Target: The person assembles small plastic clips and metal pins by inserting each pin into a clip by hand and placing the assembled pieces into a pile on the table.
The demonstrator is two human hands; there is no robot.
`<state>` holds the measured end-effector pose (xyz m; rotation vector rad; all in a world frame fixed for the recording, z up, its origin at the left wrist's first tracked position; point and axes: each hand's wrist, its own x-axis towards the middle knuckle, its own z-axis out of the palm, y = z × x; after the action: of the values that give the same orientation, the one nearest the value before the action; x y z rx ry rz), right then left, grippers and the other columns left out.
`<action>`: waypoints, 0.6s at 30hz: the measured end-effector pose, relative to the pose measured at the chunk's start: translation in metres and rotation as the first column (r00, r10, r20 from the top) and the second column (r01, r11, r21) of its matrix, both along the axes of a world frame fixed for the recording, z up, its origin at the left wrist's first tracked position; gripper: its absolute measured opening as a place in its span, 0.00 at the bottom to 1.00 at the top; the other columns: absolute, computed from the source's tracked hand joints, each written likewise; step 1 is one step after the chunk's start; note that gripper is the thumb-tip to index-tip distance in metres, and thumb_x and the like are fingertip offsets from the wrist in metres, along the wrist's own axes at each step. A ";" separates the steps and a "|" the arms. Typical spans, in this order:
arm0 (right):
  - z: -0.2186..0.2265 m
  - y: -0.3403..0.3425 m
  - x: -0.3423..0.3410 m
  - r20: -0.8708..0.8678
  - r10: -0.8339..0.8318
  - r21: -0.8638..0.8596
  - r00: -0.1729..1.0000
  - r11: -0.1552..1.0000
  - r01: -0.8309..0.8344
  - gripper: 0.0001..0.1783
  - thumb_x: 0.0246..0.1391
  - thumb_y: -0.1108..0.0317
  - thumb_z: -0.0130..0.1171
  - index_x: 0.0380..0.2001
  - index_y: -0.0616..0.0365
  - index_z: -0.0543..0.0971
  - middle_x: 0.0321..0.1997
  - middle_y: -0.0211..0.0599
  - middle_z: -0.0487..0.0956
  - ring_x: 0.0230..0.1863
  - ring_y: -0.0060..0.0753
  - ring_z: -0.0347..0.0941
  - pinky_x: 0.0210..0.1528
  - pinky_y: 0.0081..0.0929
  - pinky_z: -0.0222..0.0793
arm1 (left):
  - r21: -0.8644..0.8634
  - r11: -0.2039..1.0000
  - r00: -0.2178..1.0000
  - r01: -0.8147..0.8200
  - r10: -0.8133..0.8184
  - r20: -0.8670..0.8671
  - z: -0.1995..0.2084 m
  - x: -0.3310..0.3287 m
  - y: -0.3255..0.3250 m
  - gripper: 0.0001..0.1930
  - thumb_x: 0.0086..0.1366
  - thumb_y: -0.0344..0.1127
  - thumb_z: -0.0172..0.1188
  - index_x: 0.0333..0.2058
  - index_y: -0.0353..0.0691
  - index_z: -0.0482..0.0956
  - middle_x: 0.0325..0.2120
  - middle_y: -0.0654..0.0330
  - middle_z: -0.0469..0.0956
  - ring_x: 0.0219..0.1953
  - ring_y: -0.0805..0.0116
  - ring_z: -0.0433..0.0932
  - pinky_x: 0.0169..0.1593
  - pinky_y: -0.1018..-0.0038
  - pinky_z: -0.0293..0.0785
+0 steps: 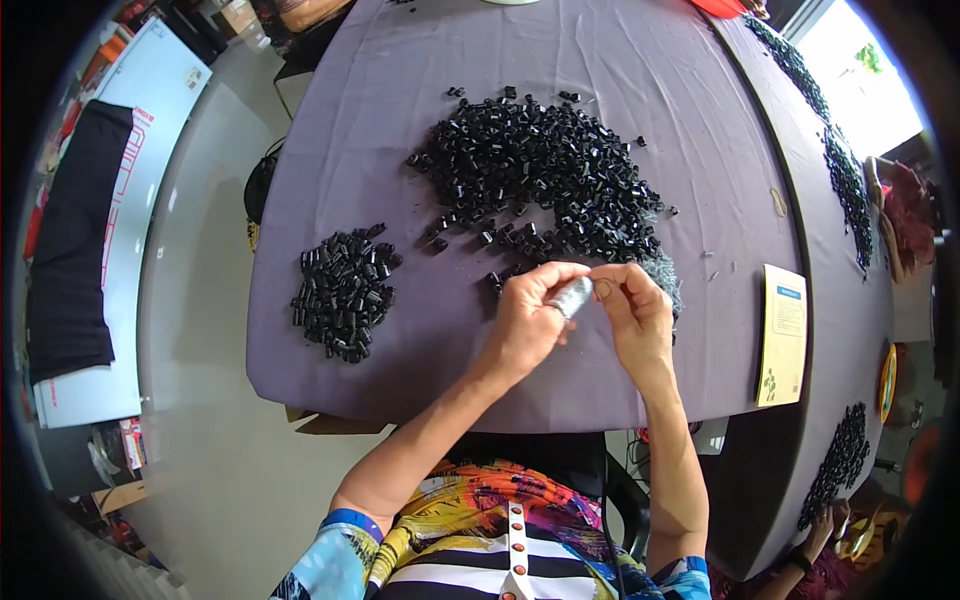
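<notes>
Purple-clothed surface (400, 120) | big heap of black tubes (545, 175) mid-surface – smaller heap (342, 292) toward left edge | left hand (528, 318) and right hand (632, 312) pinch one small silvery piece (573, 297) between fingertips, above near edge – long axis slants toward the right hand.

One head-worn fisheye view looks steeply down from close above onto the purple-covered table (640, 60), the person's forearms entering from the lower edge, straight edges bowing near the rim
</notes>
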<state>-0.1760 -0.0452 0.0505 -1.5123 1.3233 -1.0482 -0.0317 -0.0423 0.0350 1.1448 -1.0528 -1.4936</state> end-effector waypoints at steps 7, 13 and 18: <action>-0.011 0.015 -0.003 -0.059 -0.046 -0.073 0.997 0.996 0.042 0.05 0.60 0.78 0.50 0.36 0.63 0.76 0.28 0.26 0.75 0.31 0.15 0.67 0.36 0.16 0.65 | 0.135 0.991 0.991 0.007 0.011 -0.130 -0.006 -0.015 0.008 0.05 0.63 0.24 0.54 0.36 0.33 0.76 0.23 0.65 0.76 0.17 0.82 0.70 0.16 0.83 0.66; -0.017 0.017 -0.005 -0.032 -0.021 -0.112 0.999 0.994 0.017 0.05 0.60 0.78 0.50 0.37 0.61 0.75 0.30 0.26 0.73 0.32 0.16 0.67 0.37 0.15 0.65 | 0.085 0.996 1.000 0.014 -0.015 0.008 -0.005 -0.015 0.008 0.05 0.64 0.25 0.50 0.36 0.37 0.74 0.24 0.65 0.76 0.18 0.83 0.71 0.17 0.83 0.67; -0.025 0.017 -0.016 -0.007 -0.046 -0.080 0.999 0.996 0.045 0.07 0.56 0.81 0.54 0.39 0.62 0.74 0.31 0.24 0.72 0.32 0.14 0.66 0.37 0.13 0.64 | -0.489 0.862 0.840 -0.132 0.360 0.407 -0.022 -0.030 0.006 0.03 0.63 0.27 0.52 0.35 0.38 0.73 0.20 0.50 0.76 0.19 0.56 0.77 0.23 0.66 0.71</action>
<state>-0.1919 -0.0278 0.0258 -1.5531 1.3416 -1.1365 -0.0616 -0.0359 0.0127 1.2903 -1.4297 -0.6985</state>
